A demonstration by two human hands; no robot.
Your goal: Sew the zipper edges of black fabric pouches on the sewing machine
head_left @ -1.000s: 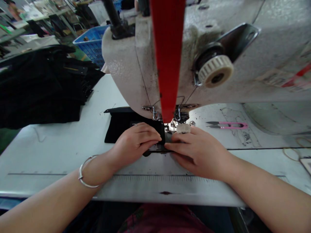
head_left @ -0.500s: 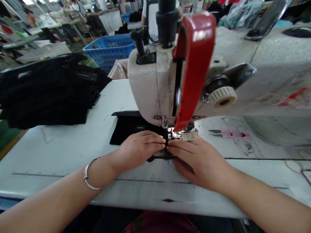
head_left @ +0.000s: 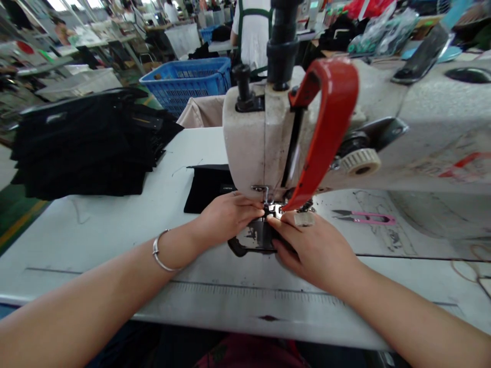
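1. The black cloth piece [head_left: 257,236] lies on the sewing machine [head_left: 249,133] table at centre frame, under the presser foot [head_left: 270,208], with a flap running back to the left. Uneven pressure from the hands could skew it and make the seam wander.
2. The left hand [head_left: 226,220] and right hand [head_left: 312,250] meet at the foot. Each hand's fingers lie together, pressing on the cloth, with the fingertips almost touching. From this angle, I cannot tell whether they clamp an edge.
3. The right fingertips sit just beside the foot, so a slip or hurried push could carry them under the needle.
4. The red finger guard [head_left: 330,107] hangs in front of the stitching point and seems to hide the needle, so a misaligned edge could go unnoticed.
5. The metal bangle [head_left: 161,250] on the left wrist rests just behind the cloth and could catch its flap if the arm shifts.
6. The pink-handled thread snips [head_left: 364,218] lie right of the foot, where a wide right-hand movement could knock them.
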